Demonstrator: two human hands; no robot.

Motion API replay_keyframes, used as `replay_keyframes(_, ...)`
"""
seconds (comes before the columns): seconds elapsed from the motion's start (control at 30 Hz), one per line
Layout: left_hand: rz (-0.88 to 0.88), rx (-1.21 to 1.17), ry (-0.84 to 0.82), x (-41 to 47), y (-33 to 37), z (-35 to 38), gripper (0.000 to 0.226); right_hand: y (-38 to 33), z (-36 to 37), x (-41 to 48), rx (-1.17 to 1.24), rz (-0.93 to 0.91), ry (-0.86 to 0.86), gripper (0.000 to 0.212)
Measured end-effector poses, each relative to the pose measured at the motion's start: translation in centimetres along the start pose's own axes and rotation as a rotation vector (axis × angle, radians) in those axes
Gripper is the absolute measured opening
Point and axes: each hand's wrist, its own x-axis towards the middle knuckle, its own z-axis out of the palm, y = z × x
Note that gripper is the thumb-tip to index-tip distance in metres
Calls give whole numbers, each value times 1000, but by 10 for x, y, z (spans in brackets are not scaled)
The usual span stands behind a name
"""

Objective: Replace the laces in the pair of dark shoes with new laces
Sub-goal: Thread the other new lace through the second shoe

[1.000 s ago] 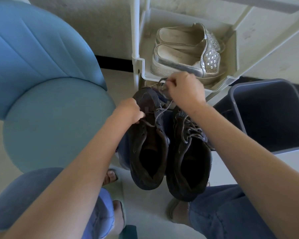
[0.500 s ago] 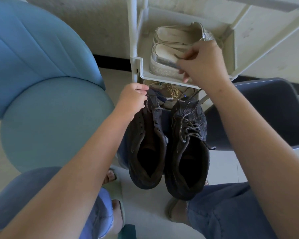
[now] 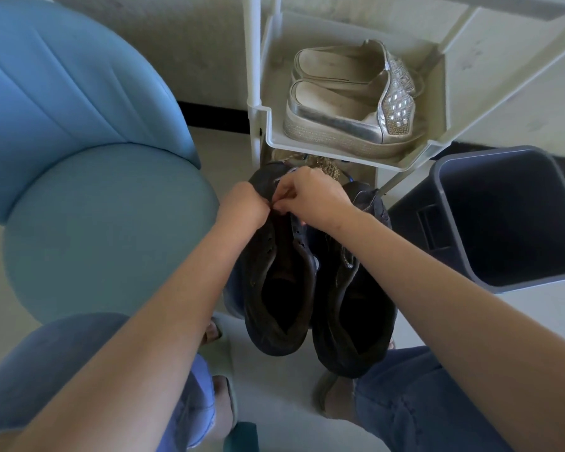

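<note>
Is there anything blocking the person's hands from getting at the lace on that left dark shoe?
Nothing visible does. Both the left hand and right hand are already on the left dark shoe near its toe end, fingers pinched together at the lace. The white shoe rack sits just beyond, not between.

Matt dark shoes (image 3: pixel 276 272), glossy silver slip-ons (image 3: pixel 346 125)

Silver slip-ons (image 3: pixel 349 102) on cream rack shelf (image 3: pixel 415 158); blue chair (image 3: pixel 79 151) left; grey bin (image 3: pixel 509 216) right.
</note>
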Motion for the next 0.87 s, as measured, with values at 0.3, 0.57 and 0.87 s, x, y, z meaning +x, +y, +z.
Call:
replay_keyframes(0.3, -22, -324, -21, -7, -8, 5, 27, 0, 3, 4, -43, -1, 77, 18)
replay_keyframes(0.57, -35, -432, 76, -6, -11, 22, 32, 6, 1, 5, -17, -9, 59, 13)
replay_keyframes(0.87, -76, -497, 41, -1, -12, 25, 36, -4, -2, 3, -138, -7, 58, 21)
